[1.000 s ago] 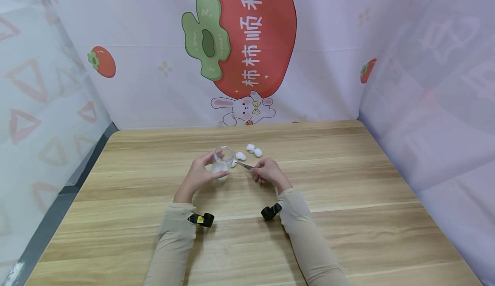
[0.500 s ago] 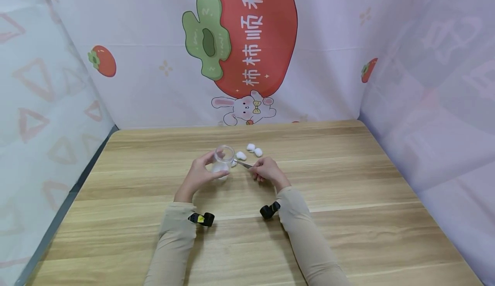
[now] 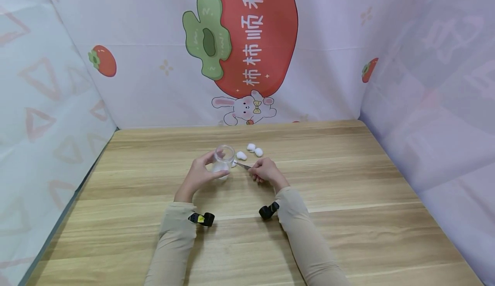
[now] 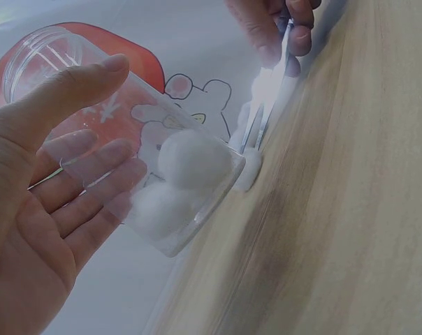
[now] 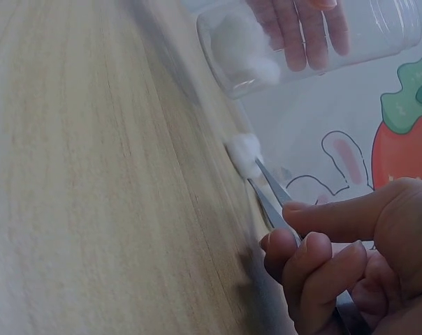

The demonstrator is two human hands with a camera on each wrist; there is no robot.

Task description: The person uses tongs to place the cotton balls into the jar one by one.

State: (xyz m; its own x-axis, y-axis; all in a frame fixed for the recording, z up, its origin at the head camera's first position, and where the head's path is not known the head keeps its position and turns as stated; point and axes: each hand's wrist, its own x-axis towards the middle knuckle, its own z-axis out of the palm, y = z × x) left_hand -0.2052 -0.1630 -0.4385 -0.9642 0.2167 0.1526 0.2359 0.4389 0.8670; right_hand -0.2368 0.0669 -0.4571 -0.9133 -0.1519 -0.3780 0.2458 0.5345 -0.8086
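My left hand grips a clear jar by its sides, thumb on one side and fingers round the other. Its mouth is uncovered, and white cotton balls lie at its bottom. I cannot tell whether the jar touches the table. To its right, my right hand pinches metal tweezers between thumb and fingers. Their prongs stand slightly apart, with the tips at a cotton ball on the table close beside the jar. In the head view the jar partly hides that ball.
Several more cotton balls, including a nearer one and a farther one, lie behind the tweezers on the wooden table. A printed cloth hangs behind the table's far edge, with cloth walls on both sides.
My right hand has shifted very slightly left, the tweezer tips staying by the same cotton ball. The left hand and jar hold nearly still. The left side cloth has drifted right.
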